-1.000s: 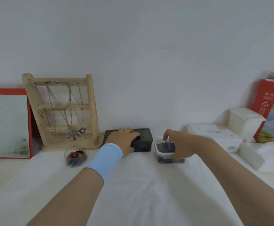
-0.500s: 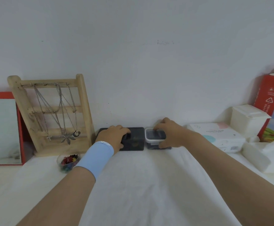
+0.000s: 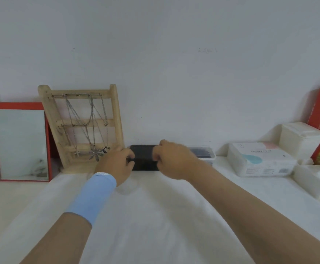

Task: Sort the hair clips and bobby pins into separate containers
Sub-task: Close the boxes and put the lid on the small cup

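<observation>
Black rectangular plastic box (image 3: 143, 159) stands against the wall. Left hand (image 3: 117, 163) grips its left end, right hand (image 3: 172, 161) its right end, fingers curled. Clear plastic container (image 3: 205, 152) sits just right.

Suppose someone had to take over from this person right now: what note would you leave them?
Left hand: grips the left end of the black box.
Right hand: fingers curled at the box's right end, apparently gripping it.
Things: box sits by the wall; clear container with dark contents stands right of it, no hand on it.
Done: no loose clips or pins show on the white cloth.
Left: the box's contents are hidden; check them, then settle the box.
</observation>
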`<state>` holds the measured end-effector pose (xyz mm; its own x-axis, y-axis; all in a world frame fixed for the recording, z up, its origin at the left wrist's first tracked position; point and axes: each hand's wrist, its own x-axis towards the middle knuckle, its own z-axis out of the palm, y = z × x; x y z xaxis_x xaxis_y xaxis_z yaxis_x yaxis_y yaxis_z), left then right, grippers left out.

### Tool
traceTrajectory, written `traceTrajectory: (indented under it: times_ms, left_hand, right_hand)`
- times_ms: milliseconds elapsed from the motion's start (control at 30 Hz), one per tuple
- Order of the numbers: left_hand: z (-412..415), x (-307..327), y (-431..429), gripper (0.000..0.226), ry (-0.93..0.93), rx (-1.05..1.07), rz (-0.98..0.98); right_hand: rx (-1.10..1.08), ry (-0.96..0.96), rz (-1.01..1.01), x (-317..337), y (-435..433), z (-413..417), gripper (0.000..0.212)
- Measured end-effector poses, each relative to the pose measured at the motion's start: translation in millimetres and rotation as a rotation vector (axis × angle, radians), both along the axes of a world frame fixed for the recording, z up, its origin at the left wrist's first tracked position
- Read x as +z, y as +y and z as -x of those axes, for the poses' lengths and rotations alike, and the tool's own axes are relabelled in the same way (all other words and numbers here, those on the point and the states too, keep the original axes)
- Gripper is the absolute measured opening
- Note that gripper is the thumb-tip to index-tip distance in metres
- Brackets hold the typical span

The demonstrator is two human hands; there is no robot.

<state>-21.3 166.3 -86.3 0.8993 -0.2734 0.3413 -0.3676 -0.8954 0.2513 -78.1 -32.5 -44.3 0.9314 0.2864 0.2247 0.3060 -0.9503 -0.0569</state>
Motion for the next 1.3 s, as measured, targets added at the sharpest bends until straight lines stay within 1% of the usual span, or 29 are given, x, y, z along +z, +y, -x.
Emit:
traceTrajectory:
  times_ms: [33, 100, 200, 267, 300, 400, 433, 500, 633, 700, 800, 867, 967, 1033, 1133, 1200, 1300]
  left_hand:
    - [3, -1, 12, 0.014, 0.004, 0.044, -0.016]
    - [12, -3, 33, 0.017, 0.038, 0.144, -0.039]
    - [21, -8, 56, 0.037, 0.158, 0.279, -0.006]
    - [25, -16, 64, 0.048, 0.238, 0.300, 0.051]
    - [26, -19, 63, 0.050, 0.246, 0.291, 0.071]
    - [25, -26, 65, 0.048, 0.213, 0.270, 0.144]
    - [24, -26, 65, 0.049, 0.210, 0.269, 0.155]
    - [23, -26, 64, 0.049, 0.225, 0.264, 0.170]
    - [27, -19, 49, 0.051, 0.242, 0.199, 0.301]
    - [28, -16, 39, 0.052, 0.223, 0.156, 0.287]
    - [26, -14, 30, 0.056, 0.233, 0.114, 0.353]
    - [25, -16, 30, 0.065, 0.260, 0.106, 0.366]
    - [25, -16, 30, 0.071, 0.246, 0.098, 0.356]
    - [25, -15, 28, 0.073, 0.235, 0.074, 0.356]
    - [26, -13, 13, 0.077, 0.256, -0.012, 0.350]
    - [27, -12, -4, 0.082, 0.288, -0.086, 0.369]
    - [29, -10, -30, 0.094, 0.347, -0.182, 0.379]
  right_hand:
    - [0.047, 0.060, -0.031, -1, 16, 2, 0.025]
    - [0.104, 0.167, -0.024, -7, 45, 3, 0.031]
    - [0.097, 0.284, 0.053, -21, 69, 4, 0.039]
    - [0.064, 0.356, 0.069, -29, 77, 4, 0.050]
    - [0.049, 0.364, 0.050, -32, 77, 3, 0.051]
    - [0.047, 0.311, -0.018, -40, 73, -2, 0.041]
    - [0.041, 0.304, -0.043, -42, 70, -2, 0.042]
    - [0.037, 0.289, -0.078, -44, 61, -2, 0.052]
    - [0.042, 0.211, -0.097, -39, 37, -3, 0.072]
    - [0.039, 0.215, -0.110, -40, 32, -5, 0.076]
    - [0.043, 0.264, -0.164, -52, 43, -9, 0.080]
    - [0.045, 0.267, -0.183, -62, 53, -13, 0.075]
    - [0.043, 0.266, -0.249, -67, 52, -18, 0.060]
    - [0.032, 0.271, -0.286, -61, 41, -18, 0.061]
    - [0.014, 0.164, -0.322, -43, 13, -10, 0.059]
    - [-0.025, 0.120, -0.403, -31, -10, -1, 0.059]
    - [-0.072, 0.164, -0.512, -27, -36, 7, 0.061]
